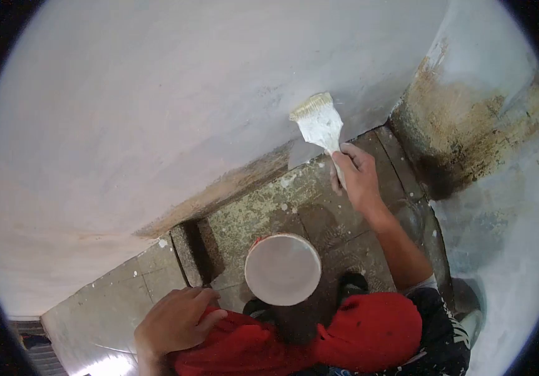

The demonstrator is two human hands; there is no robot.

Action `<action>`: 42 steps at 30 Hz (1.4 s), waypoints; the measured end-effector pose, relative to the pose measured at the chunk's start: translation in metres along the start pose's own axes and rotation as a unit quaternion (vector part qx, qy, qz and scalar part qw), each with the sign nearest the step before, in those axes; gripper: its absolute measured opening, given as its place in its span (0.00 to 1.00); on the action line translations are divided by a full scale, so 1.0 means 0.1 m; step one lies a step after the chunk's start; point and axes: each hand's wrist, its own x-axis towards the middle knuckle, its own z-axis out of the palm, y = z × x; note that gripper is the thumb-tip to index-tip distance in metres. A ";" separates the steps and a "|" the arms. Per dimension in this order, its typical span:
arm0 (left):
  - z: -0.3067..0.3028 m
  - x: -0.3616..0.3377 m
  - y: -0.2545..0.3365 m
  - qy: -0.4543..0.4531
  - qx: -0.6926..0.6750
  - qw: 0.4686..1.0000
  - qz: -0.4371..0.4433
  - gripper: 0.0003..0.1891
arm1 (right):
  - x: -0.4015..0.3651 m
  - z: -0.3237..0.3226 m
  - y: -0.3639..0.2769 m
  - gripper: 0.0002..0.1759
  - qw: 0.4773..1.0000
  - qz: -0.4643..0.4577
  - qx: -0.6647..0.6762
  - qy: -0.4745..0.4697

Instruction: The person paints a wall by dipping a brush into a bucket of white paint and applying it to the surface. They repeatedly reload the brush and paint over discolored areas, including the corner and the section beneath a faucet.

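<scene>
My right hand [358,175] grips the handle of a wide paintbrush [321,125] coated in white paint. Its pale bristles press against or lie very close to the lower part of the whitish wall [156,113]. My left hand [178,321] rests on my knee in red trousers [238,348], fingers stretched out, holding nothing. Between my feet and the wall stands a round bucket [283,269] filled with pale, whitish liquid.
Along the wall's foot, a brown unpainted strip [219,191] shows. The side wall at right has a brown stained patch [457,125]. Paint drips speckle the tiled floor [257,213]. A raised block [189,250] juts out left of the bucket.
</scene>
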 end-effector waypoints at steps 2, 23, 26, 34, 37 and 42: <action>-0.01 0.00 0.00 0.006 0.000 1.000 -0.004 0.18 | 0.01 0.05 0.13 0.11 0.997 0.030 0.068 -0.008; 0.03 -0.12 0.08 0.029 0.026 0.999 0.008 0.20 | 0.08 -0.14 -0.50 0.13 0.999 0.019 -0.010 0.025; 0.04 -0.09 0.03 0.020 0.013 1.000 0.001 0.19 | 0.05 -0.19 -0.93 0.13 1.000 -0.028 0.009 0.009; 0.00 -0.10 0.10 -0.017 -0.002 0.999 -0.039 0.21 | 0.29 -0.07 0.98 0.14 0.998 0.057 0.014 0.015; 0.03 -0.12 0.10 0.043 0.015 0.999 0.012 0.18 | 0.17 -0.20 1.51 0.13 0.986 0.162 -0.032 0.010; -0.01 -0.14 0.10 -0.014 0.003 1.000 -0.028 0.19 | 0.13 -0.19 1.26 0.13 0.970 0.221 -0.101 0.017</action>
